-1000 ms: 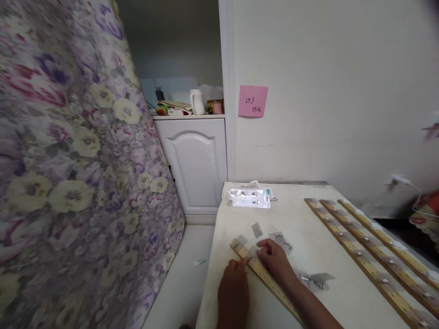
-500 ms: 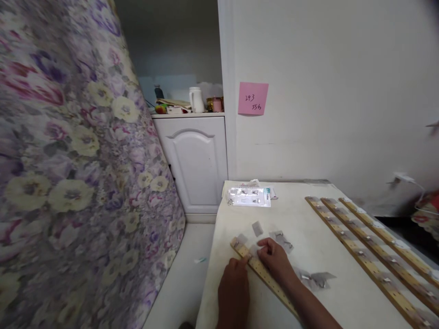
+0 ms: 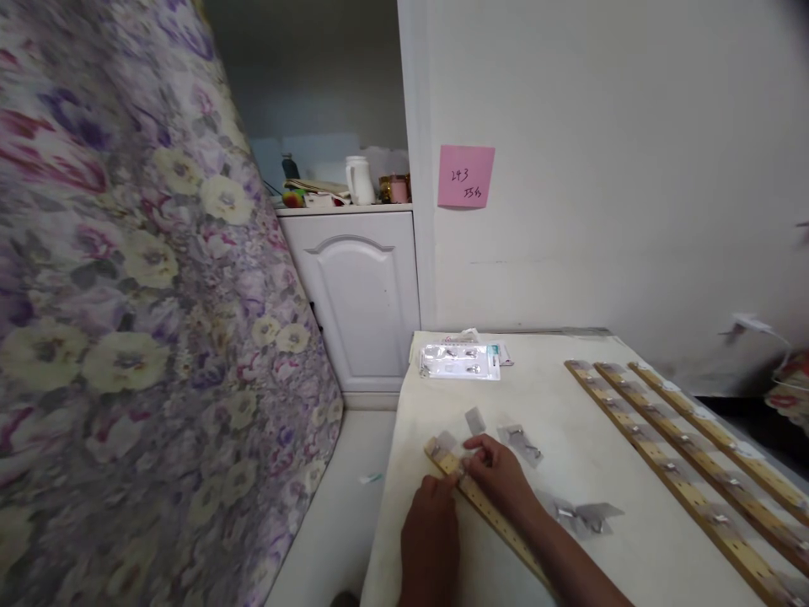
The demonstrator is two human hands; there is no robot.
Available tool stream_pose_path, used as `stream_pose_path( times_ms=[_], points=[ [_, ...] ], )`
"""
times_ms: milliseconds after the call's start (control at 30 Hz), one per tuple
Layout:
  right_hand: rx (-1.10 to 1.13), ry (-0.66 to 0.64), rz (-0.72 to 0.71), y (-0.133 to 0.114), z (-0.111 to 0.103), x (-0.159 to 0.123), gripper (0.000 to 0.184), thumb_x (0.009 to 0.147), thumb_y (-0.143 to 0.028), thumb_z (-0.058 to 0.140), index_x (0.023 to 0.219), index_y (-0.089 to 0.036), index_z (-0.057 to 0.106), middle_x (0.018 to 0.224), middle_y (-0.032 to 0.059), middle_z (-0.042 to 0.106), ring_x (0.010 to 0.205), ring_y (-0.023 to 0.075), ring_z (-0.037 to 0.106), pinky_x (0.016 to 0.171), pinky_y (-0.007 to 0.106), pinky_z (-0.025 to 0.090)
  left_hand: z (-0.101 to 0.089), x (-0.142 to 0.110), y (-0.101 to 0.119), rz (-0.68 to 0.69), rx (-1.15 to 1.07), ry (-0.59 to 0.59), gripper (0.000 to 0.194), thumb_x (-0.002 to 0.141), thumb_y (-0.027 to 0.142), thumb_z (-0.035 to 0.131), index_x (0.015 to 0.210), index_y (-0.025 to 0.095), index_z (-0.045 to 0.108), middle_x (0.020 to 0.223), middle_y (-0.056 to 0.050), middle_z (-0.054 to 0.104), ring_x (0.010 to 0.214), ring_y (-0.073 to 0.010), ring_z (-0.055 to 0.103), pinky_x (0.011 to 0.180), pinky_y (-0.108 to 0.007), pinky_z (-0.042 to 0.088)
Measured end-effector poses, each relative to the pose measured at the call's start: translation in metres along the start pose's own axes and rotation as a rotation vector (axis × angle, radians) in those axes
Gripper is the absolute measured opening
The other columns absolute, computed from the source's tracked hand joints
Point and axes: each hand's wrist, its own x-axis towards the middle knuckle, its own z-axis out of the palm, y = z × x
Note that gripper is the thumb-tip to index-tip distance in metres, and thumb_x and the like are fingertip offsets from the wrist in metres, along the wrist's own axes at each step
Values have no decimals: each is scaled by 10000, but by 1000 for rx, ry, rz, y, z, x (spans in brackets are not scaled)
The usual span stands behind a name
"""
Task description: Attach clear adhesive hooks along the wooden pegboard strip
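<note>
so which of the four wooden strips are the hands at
The lone strip on the left: left hand and right hand are both near its far end. The other three strips lie side by side at right, untouched.

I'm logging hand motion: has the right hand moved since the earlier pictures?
Yes: the right hand has shifted slightly left, judged against the loose plastic square lying just beyond it.

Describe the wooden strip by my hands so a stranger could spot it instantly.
Find the white-topped table. On its left side, a holed wooden strip slants between the left hand and right hand. Unlike the three strips grouped at right, it lies apart.
</note>
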Motion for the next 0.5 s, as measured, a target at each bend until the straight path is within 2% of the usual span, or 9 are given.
stream_pose_path(
  times_ms=[133,500],
  points=[
    [3,-21,-8,4,2,1,201,686,-288,577,863,-214,637,604,-51,530,589,147,521,557,247,371,-2,1,1,-5,-19,-19,408,892,181,313,1199,215,579,1095,-73,614,1013,-184,569,874,-268,425],
    [2,-29,10,6,1,4,214,654,-308,637,844,-209,633,631,-41,563,612,154,536,576,258,377,-3,1,3,-21,-19,-31,425,885,175,303,1214,214,570,1121,-73,610,1037,-184,556,896,-269,413]
  ],
)
